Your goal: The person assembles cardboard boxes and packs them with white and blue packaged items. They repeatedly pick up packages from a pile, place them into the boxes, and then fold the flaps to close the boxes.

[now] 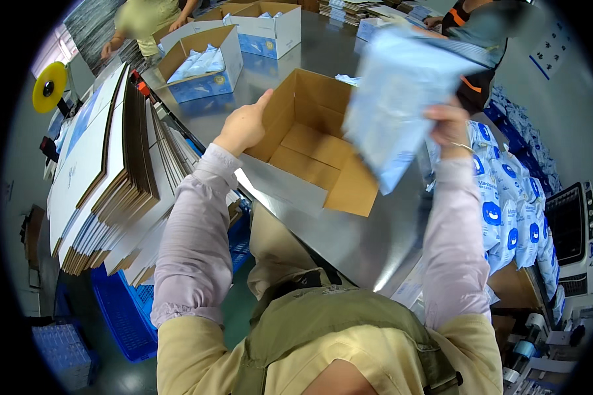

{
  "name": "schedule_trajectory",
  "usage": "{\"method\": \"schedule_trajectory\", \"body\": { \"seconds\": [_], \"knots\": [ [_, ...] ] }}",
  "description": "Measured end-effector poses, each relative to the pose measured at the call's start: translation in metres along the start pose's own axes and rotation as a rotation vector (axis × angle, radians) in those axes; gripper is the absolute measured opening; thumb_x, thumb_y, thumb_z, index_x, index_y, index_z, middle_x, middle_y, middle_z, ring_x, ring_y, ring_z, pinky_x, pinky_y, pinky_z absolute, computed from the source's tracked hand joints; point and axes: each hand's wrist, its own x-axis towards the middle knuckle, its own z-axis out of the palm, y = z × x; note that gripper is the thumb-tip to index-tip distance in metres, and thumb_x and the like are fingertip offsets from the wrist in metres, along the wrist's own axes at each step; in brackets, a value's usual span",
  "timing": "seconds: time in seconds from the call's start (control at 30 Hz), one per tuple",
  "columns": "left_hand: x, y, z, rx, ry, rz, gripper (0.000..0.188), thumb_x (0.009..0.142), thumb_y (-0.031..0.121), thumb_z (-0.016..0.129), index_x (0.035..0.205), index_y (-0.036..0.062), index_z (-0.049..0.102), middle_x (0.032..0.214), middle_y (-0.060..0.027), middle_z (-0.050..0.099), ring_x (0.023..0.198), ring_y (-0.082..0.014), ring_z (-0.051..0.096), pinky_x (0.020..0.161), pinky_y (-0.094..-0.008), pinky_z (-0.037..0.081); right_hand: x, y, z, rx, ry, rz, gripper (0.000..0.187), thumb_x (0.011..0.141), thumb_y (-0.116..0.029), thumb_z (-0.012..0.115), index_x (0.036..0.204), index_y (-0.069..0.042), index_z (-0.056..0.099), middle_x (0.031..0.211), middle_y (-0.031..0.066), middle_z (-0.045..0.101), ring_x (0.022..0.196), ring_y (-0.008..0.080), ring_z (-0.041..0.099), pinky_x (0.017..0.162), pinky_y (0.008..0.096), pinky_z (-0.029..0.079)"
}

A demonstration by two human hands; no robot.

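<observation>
In front of me on the metal table stands an open cardboard box (313,148), white outside and brown inside, its bare bottom showing. One flap hangs outward on its near right side. My left hand (244,127) grips the box's left wall, with the thumb side along the rim and some fingers hidden. My right hand (451,124) is closed on the right edge of a large light-blue plastic packet (398,108). That packet is tilted above the box's right side and smeared by motion; whether it is one or several cannot be made out.
Flattened cartons (105,178) lean in a thick stack at my left, above a blue plastic crate (122,316). Packed boxes (211,82) stand farther back on the metal table (267,82). White-and-blue pouches (507,197) are heaped at my right. Two people work across the table.
</observation>
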Motion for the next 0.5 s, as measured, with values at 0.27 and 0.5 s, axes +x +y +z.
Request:
{"method": "schedule_trajectory", "body": {
  "seconds": [0.27,0.5],
  "knots": [
    [0.025,-0.032,-0.014,0.068,0.006,0.005,0.028,0.078,0.010,0.052,0.101,0.0043,0.067,0.098,-0.0237,0.064,0.094,-0.0391,0.061,0.084,-0.0436,0.048,0.016,0.176,0.124,-1.068,-0.604,0.270,0.048,0.077,-0.013,0.065,0.123,-0.002,0.056,0.120,0.0141,0.061,0.115,0.0253,0.056,0.097,0.0367,0.043],
    [0.024,-0.094,-0.050,0.371,0.276,-0.581,0.025,0.084,0.015,0.048,0.100,0.0103,0.067,0.104,-0.0166,0.066,0.100,-0.0346,0.063,0.081,-0.0458,0.050,0.111,0.106,0.013,-1.041,0.046,-0.308,0.047,0.072,-0.001,0.063,0.118,-0.008,0.060,0.113,0.0116,0.065,0.106,0.0240,0.061,0.092,0.0316,0.048]
  ]
}}
